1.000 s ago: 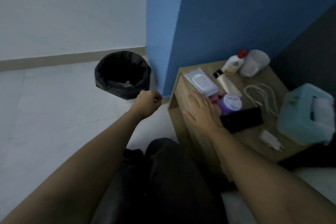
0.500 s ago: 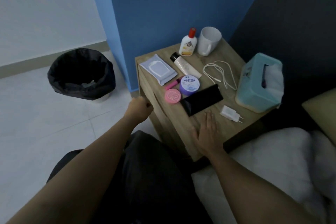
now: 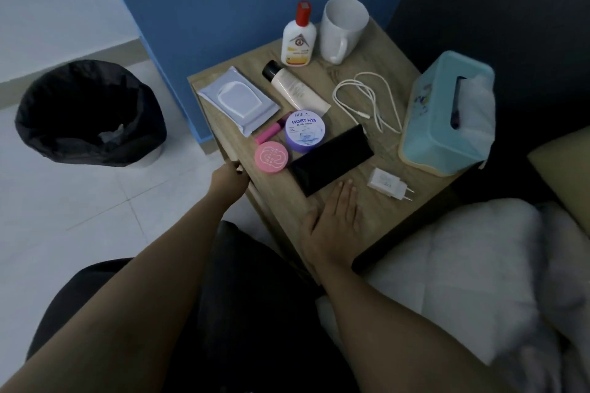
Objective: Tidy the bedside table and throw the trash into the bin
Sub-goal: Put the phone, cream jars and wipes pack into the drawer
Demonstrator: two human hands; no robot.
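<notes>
The wooden bedside table (image 3: 281,201) carries a wipes pack (image 3: 238,100), a cream tube (image 3: 295,89), a lotion bottle (image 3: 298,38), a white mug (image 3: 343,29), a white cable (image 3: 367,102), a purple cream jar (image 3: 305,132), a pink compact (image 3: 272,156), a pink lip tube (image 3: 271,131), a black phone (image 3: 332,159), a white charger (image 3: 388,183) and a teal tissue box (image 3: 443,118). My right hand (image 3: 335,226) lies flat on the table's near corner, just below the phone. My left hand (image 3: 228,183) is curled at the table's front-left edge, its fingers hidden.
A black-lined bin (image 3: 79,150) with some trash inside stands on the tiled floor to the left of the table. A blue wall rises behind the table. A white duvet (image 3: 463,281) and a pillow (image 3: 562,175) lie to the right. My dark-clothed legs fill the bottom.
The view swung right from the bin to the table. My right hand slid from the jars to the near corner. My left fist moved from mid-air to the table's front edge.
</notes>
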